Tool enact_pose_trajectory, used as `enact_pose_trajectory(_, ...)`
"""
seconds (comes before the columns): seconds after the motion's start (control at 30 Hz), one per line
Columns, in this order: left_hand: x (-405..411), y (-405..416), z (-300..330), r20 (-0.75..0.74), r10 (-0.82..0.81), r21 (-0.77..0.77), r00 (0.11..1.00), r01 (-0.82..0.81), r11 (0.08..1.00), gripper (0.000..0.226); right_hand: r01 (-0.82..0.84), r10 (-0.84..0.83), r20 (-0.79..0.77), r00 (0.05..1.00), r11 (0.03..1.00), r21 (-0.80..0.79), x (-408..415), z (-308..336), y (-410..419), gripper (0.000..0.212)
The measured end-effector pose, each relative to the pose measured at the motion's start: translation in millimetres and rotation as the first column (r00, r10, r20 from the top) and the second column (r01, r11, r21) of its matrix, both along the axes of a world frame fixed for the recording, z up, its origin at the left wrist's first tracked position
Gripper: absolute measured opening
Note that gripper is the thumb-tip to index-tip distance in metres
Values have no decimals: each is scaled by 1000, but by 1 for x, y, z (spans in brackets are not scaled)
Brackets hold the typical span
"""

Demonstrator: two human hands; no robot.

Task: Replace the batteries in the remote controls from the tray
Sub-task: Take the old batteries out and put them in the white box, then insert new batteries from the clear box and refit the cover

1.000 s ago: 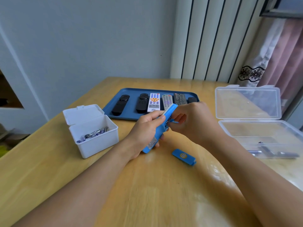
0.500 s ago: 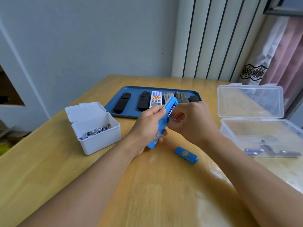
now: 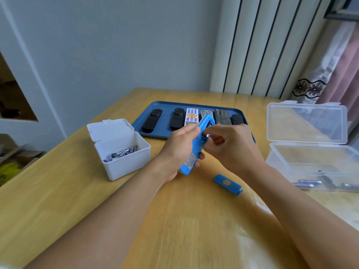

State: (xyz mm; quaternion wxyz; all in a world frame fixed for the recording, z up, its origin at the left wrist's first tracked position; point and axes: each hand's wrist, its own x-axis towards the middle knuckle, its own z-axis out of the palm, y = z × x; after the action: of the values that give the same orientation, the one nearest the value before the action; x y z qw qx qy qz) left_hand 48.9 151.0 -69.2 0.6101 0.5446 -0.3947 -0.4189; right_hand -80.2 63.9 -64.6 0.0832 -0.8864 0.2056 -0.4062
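head view: hands (image 3: 204,144) hide battery bay.

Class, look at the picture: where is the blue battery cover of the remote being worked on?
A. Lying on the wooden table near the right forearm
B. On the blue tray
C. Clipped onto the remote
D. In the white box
A: the blue battery cover lies loose on the table, apart from the blue remote held in the left hand.
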Motion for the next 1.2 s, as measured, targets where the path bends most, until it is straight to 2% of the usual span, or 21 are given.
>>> enact_pose_trajectory(0.1, 3, 0, 0, 15, 22, 8, 1000, -22, 1000, 26, 15, -15, 4, 1000, 1000, -21, 2, -2, -1, 23)
enact_pose_trajectory(0.27, 2, 3, 2, -51, 20, 0, 998, -20, 1000, 28, -59, 50, 45, 998, 974, 217, -1, -3, -2, 19)
enact_pose_trajectory(0.37, 2, 6, 5, -75, 69, -33, 995, -72, 997, 30, -190, 104, 255, 961, 920, 342, -1, 1, 2, 16)
enact_pose_trajectory(0.47, 9, 13, 14, -97, 168, -89, 981, -177, 980, 28, -331, 57, 506, 861, 817, 471, -1, 14, 6, 10)
enact_pose_trajectory(0.53, 16, 20, 23, -106, 219, -135, 970, -232, 963, 25, -397, 5, 561, 828, 712, 579, 4, 18, 8, 11)
enact_pose_trajectory(0.63, 36, 37, 40, -135, 251, -217, 959, -275, 937, 19, -426, -20, 510, 860, 525, 737, 26, 17, 13, 9)
enact_pose_trajectory(0.73, 69, 63, 51, -103, 287, -274, 952, -305, 912, 17, -402, 149, 377, 914, 457, 794, 59, 17, 25, 10)
enact_pose_trajectory(0.8, 91, 82, 51, -84, 336, -284, 938, -346, 894, 18, -388, 266, 291, 919, 472, 792, 82, 19, 36, 9)
enact_pose_trajectory(0.9, 113, 97, 47, -108, 411, -289, 905, -424, 858, 20, -252, 285, 73, 956, 665, 703, 107, 17, 46, 7)
enact_pose_trajectory(0.97, 120, 100, 45, -132, 450, -292, 883, -468, 834, 21, -198, 248, 5, 969, 763, 615, 116, 13, 46, 7)
enact_pose_trajectory(1.07, 122, 96, 45, -143, 484, -287, 863, -504, 814, 21, -175, 220, -22, 975, 829, 531, 113, 8, 47, 13)
enact_pose_trajectory(1.2, 98, 81, 46, -161, 436, -285, 885, -465, 838, 22, -170, 163, 55, 985, 888, 427, 84, 21, 45, 12)
